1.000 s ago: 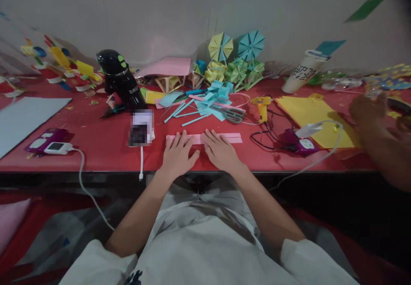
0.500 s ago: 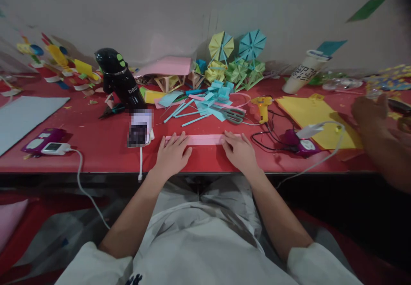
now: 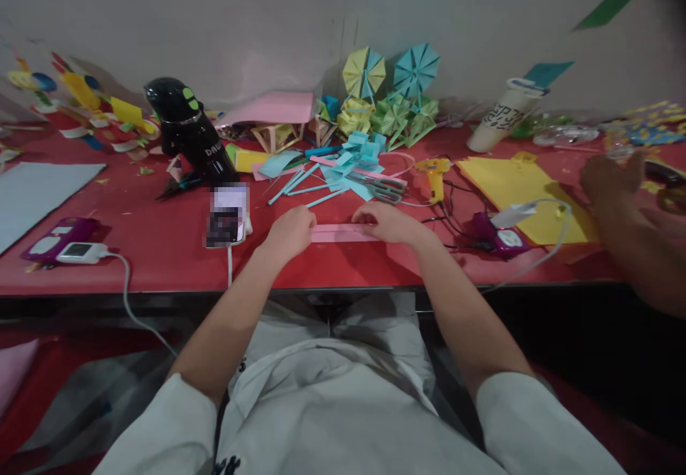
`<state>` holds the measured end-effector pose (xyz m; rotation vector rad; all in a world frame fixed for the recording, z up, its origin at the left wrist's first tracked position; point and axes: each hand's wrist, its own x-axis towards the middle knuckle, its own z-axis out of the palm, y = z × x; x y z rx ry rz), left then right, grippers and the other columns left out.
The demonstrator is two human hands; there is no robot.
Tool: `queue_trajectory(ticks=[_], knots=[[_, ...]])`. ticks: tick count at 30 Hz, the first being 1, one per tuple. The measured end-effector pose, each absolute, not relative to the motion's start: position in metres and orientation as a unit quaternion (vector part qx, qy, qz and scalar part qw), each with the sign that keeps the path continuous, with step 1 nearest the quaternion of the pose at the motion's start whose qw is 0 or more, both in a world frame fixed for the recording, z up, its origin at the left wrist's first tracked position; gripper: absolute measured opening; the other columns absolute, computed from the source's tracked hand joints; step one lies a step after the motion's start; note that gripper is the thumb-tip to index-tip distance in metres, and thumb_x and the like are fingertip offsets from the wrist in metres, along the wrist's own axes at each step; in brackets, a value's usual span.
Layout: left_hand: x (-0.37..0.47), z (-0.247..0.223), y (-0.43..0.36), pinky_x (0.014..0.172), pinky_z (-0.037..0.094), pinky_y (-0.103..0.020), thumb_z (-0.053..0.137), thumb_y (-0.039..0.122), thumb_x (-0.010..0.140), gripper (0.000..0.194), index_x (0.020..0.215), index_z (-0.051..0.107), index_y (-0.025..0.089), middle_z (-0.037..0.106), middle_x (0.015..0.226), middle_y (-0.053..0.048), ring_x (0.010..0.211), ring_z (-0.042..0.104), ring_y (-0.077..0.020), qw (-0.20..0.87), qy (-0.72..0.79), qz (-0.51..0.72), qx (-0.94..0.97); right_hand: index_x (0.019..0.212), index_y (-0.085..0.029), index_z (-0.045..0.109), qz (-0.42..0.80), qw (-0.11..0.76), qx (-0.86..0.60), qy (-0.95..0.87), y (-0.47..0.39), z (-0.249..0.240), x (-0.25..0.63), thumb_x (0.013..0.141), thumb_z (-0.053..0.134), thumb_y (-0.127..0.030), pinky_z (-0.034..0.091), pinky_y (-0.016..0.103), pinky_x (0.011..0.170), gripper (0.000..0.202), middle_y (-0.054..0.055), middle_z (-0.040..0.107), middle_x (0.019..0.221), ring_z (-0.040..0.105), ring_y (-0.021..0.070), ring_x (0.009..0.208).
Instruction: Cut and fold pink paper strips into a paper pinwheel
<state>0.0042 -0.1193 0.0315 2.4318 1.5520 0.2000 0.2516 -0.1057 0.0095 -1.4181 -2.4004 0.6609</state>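
Note:
A narrow pink paper strip [image 3: 340, 234] with a lengthwise crease lies on the red table in front of me. My left hand [image 3: 291, 232] has its fingers curled in on the strip's left part and closed on it. At the right part, my right hand [image 3: 386, 222] bends over with thumb and fingers pinched on the paper. Both palms hide the strip's ends. Just beyond my hands lie thin blue paper sticks [image 3: 305, 183] and grey-handled scissors [image 3: 386, 189].
A phone [image 3: 228, 214] and black bottle [image 3: 190, 132] stand left. A yellow glue gun [image 3: 435, 175], purple power socket [image 3: 501, 236] with cables and yellow paper [image 3: 525, 196] lie right. Paper umbrellas [image 3: 416, 75] stand behind. Another person's hand [image 3: 614, 182] is at the far right.
Both my hands went from lying flat with fingers spread on the strip to curled fingers gripping it. My left hand shifted slightly right along it, and the view moved a little.

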Motion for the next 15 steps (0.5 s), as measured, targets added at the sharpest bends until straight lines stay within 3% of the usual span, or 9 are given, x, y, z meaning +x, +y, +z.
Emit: queue_trajectory(ticks=[6,15], knots=[[0.0,0.03,-0.103,0.081,0.05,-0.029,0.053,0.007,0.077,0.031,0.101,0.069,0.018,0.07,0.103,-0.008,0.093,0.063,-0.0183,0.194,0.529,0.084,0.822,0.091,-0.017,0.072,0.264,0.048,-0.517,-0.813,-0.091,0.023,0.243,0.073,0.059,-0.01,0.048,0.023,0.064,0.023,0.005,0.074,0.087,0.065,0.0157,0.074],[0.002,0.042,-0.112,0.083,0.048,-0.032,0.054,0.01,0.08,0.024,0.092,0.072,0.021,0.071,0.105,-0.006,0.097,0.065,-0.0223,0.129,0.517,0.062,0.844,0.101,-0.018,0.069,0.157,0.103,-0.507,-0.842,-0.118,0.022,0.232,0.086,0.054,-0.016,0.048,0.029,0.078,0.022,0.008,0.073,0.102,0.065,0.0195,0.089]])
